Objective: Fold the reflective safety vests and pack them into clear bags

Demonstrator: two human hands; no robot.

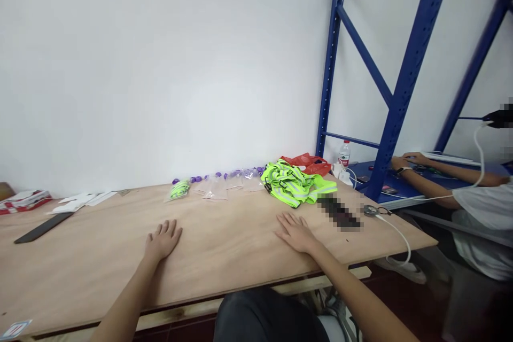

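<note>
Palm down on the wooden table [224, 235] lies my left hand [162, 240], fingers spread, holding nothing. My right hand [295, 232] also rests flat on the wood with its fingers apart. Beyond the right hand is a heap of neon yellow-green reflective straps or vests [294, 184] with grey stripes and black buckles. A small clear bag [179, 189] with similar yellow-green material inside sits beyond the left hand. Between them, clear plastic bags [216, 188] lie near the wall, with several small purple items [196, 178] behind them.
Red plastic bags [308, 162] lie behind the heap, near a water bottle [344, 154]. A round device [371, 210] with a white cable is at right. Left are a dark flat bar [43, 228] and white papers [80, 202]. Past a blue rack [404, 85], another person's arms [428, 173] rest on a blue surface.
</note>
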